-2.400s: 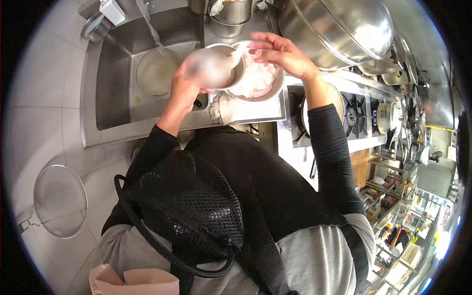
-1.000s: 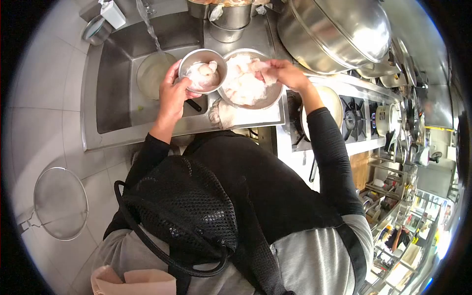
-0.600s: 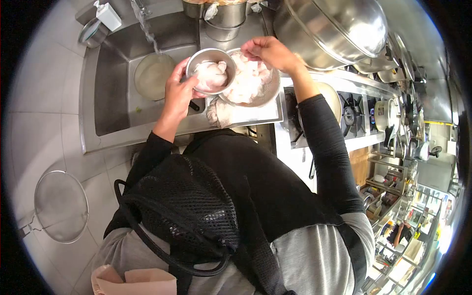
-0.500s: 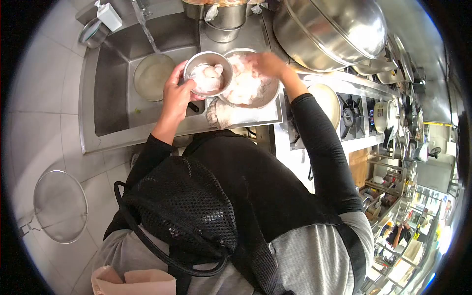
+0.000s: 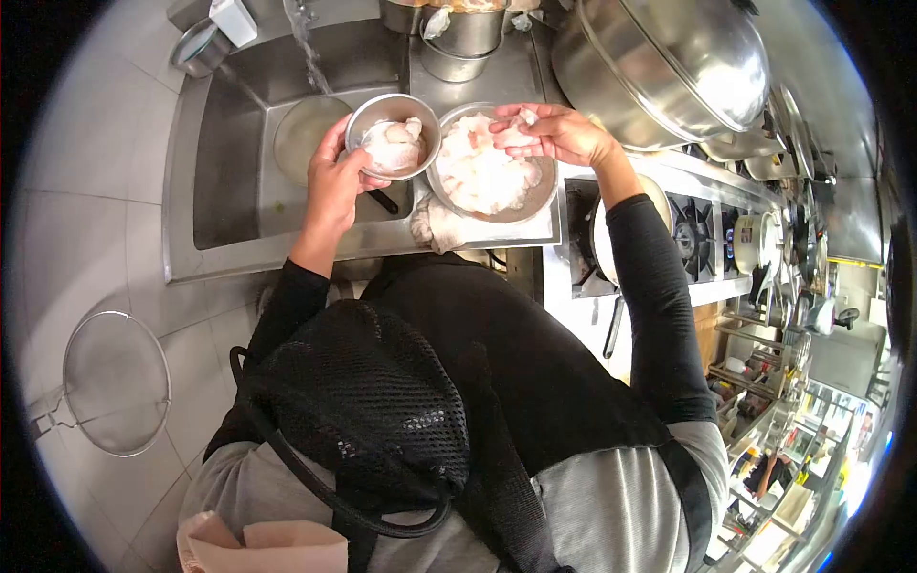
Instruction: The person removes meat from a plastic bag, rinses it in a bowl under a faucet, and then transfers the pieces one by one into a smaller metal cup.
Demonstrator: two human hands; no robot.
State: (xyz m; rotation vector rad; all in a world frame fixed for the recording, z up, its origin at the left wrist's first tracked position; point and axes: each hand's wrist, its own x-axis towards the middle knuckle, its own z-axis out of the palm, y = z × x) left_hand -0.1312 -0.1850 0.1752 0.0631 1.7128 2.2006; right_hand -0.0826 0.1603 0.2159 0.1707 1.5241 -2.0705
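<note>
My left hand [image 5: 334, 181] grips the rim and side of a small steel bowl [image 5: 359, 126], fingers wrapped round it. Pale pieces of raw meat [image 5: 395, 148] lie in this bowl. To its right, a larger steel bowl [image 5: 549, 187] stands on the steel counter, heaped with more pale, whitish meat pieces [image 5: 485, 172]. Above its right side is my right hand [image 5: 571, 137], palm turned up, with a pale meat piece [image 5: 521, 129] between the fingers and thumb. A crumpled cloth [image 5: 437, 227] lies just in front of the larger bowl.
Water [image 5: 304, 48] runs into a steel sink [image 5: 224, 181] on the left, where a round pan [image 5: 304, 134] sits. Stacked steel pots [image 5: 458, 59] and a large domed steel vessel [image 5: 659, 67] stand behind. Gas burners [image 5: 695, 234] lie right; a mesh strainer [image 5: 117, 382] is lower left.
My right hand has lifted from the meat in the larger bowl and turned palm up, with a piece in its fingers. The small bowl stays in my left hand. The view has shifted slightly.
</note>
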